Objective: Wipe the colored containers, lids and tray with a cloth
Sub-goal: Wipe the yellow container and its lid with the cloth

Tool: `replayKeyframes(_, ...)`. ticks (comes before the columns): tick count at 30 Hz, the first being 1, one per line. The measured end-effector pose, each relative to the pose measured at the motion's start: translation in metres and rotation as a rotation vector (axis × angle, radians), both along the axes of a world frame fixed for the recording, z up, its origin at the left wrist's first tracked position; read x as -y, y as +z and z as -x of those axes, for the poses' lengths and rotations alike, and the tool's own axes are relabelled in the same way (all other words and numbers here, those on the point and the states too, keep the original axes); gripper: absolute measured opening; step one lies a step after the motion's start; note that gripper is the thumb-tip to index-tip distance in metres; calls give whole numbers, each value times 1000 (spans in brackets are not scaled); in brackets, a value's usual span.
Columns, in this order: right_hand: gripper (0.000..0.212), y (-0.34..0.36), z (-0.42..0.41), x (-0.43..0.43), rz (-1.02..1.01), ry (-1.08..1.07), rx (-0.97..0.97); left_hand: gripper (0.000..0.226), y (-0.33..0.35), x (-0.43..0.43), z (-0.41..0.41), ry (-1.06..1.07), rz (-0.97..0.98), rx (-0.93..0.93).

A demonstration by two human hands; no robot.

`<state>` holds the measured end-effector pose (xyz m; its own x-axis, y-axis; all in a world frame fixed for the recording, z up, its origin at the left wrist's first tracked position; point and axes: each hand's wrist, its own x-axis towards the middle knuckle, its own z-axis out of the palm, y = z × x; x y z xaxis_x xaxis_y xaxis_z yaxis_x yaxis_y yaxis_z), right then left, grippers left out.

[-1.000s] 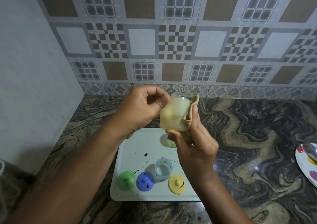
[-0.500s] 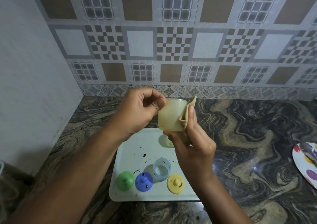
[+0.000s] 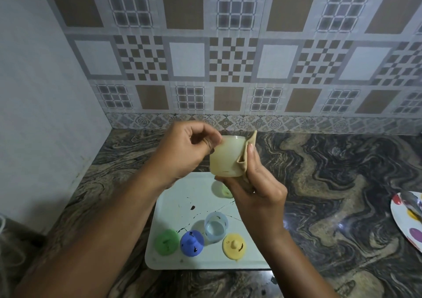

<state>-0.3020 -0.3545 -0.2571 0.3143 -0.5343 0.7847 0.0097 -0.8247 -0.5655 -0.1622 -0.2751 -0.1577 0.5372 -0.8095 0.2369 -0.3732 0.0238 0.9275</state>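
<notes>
My left hand (image 3: 186, 151) pinches the rim of a pale yellow container (image 3: 226, 157), held in the air above the white tray (image 3: 189, 190). My right hand (image 3: 255, 183) grips a beige cloth (image 3: 247, 151) and presses it against the container's right side and bottom. On the tray stand a blue container (image 3: 215, 227) and a green container (image 3: 222, 190), the latter partly hidden by my right hand. Along the tray's near edge lie a green lid (image 3: 166, 241), a blue lid (image 3: 191, 243) and a yellow lid (image 3: 234, 245). Dark stains mark the tray and lids.
The tray sits on a dark marbled counter (image 3: 331, 183) against a tiled wall. A white plate with coloured dots (image 3: 406, 217) lies at the right edge. A plain wall bounds the counter on the left.
The yellow container has been turned slightly between my hands. The camera view has shifted a little; the items on the tray stay put.
</notes>
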Motion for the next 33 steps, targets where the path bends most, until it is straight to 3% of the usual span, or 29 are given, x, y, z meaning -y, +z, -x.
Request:
replayKeyframes(4, 58, 0, 0, -6, 93, -88, -47, 14, -1, 4, 11, 103, 30, 237)
replayKeyframes(7, 77, -1, 2, -2, -31, -38, 23, 6, -1, 3, 13, 75, 57, 134)
replayKeyframes(9, 89, 3, 3, -1, -160, -2, 66, 18, 2, 1, 12, 26, 50, 22)
replayKeyframes(12, 80, 4, 4, -1, -189, 76, 117, 27, 5, -2, 2, -96, 21, -133)
replayKeyframes(17, 77, 0, 2, 4, -164, 135, 67, 5, 2, -1, -8, -78, -22, -94)
replayKeyframes(21, 72, -5, -3, 0, 12, -10, -20, 15, -1, 2, 2, 28, -39, 156)
replayKeyframes(23, 72, -3, -3, -1, 6, -31, 14, 8, 1, 2, 8, 56, -7, 221)
replayKeyframes(24, 74, -2, -2, -2, -16, -26, 48, 4, 3, 1, 9, 31, -1, 202)
replayKeyframes(28, 78, 7, 1, -3, -145, 90, 160, 23, 1, -3, -4, -83, -40, -56)
replayKeyframes(31, 77, 5, 0, -2, -97, 69, 125, 9, 1, 0, -3, -18, -13, 12)
replayKeyframes(33, 70, 3, -1, -4, -26, 10, 45, 13, 2, 3, 5, 43, -6, 123)
